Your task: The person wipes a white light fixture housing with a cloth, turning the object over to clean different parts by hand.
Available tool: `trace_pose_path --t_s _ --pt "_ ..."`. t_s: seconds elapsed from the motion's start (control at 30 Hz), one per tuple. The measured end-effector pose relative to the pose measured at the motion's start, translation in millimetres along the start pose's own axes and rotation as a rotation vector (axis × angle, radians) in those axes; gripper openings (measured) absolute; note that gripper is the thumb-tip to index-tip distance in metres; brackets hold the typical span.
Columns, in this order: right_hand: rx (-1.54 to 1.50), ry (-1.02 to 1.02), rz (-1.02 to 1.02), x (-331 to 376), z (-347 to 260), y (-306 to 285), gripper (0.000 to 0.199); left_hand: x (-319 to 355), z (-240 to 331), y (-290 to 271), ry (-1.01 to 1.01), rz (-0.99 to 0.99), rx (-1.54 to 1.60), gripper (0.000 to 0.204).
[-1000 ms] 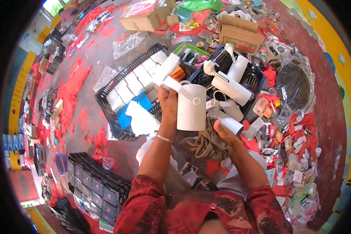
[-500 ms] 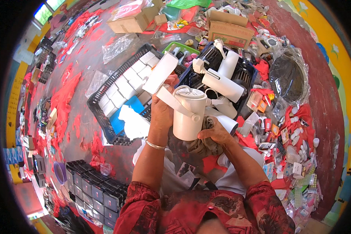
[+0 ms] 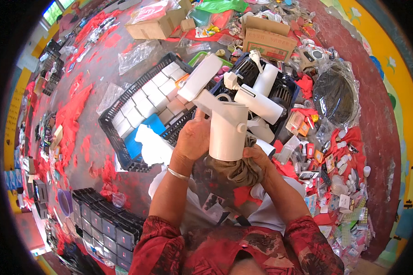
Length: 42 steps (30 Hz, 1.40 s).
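Observation:
A white track light (image 3: 227, 135) with a cylindrical head, a bracket and a flat oblong box is held up before me. My left hand (image 3: 192, 138) is closed on it at the bracket and the left side of the head; some of its fingers are hidden behind. A crumpled grey-brown cloth (image 3: 239, 171) is bunched in my right hand (image 3: 258, 158), against the lower end of the head. Just beyond, more white track lights (image 3: 259, 104) lie in a dark blue crate (image 3: 294, 94).
At the left stands a black crate (image 3: 119, 153) of white boxes (image 3: 144, 98), a white plastic bag (image 3: 152, 144) on its near side. Stacked dark boxes (image 3: 108, 227) sit at lower left. An open carton (image 3: 270, 42) is at the back. Loose small packages (image 3: 346, 201) cover the right floor.
The track light has tilted so its slotted end no longer shows, and it has shifted slightly right. My left hand has moved from the bracket toward the head. The cloth shows more below it.

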State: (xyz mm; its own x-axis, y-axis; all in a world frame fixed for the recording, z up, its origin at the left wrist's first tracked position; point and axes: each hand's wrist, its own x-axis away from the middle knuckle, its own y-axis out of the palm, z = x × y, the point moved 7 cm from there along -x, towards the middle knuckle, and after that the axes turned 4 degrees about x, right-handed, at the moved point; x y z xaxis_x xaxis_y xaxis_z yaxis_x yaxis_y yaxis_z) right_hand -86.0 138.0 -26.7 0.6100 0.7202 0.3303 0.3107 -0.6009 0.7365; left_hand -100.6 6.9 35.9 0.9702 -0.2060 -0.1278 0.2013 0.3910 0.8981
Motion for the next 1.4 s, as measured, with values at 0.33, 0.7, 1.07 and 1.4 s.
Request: trace_pose_path --t_s 0.33,0.7,1.07,1.4 --pt "0.235 -0.198 -0.031 -2.3 -22.2 -3.2 0.052 -5.0 -39.0 -25.3 -0.214 0.003 -0.213 0.098" --pt "0.480 -0.183 0.155 8.6 -36.1 -16.0 0.041 -8.8 -50.1 -25.2 -0.274 0.058 -0.183 0.079" --pt "0.332 -0.230 0.420 40.5 -89.5 -72.2 0.042 -8.7 -34.5 -19.8 -0.199 0.088 -0.407 0.087" --pt "0.990 -0.682 0.419 21.9 -113.9 15.6 0.036 -23.2 -64.3 -25.7 -0.178 0.156 -0.652 0.082"
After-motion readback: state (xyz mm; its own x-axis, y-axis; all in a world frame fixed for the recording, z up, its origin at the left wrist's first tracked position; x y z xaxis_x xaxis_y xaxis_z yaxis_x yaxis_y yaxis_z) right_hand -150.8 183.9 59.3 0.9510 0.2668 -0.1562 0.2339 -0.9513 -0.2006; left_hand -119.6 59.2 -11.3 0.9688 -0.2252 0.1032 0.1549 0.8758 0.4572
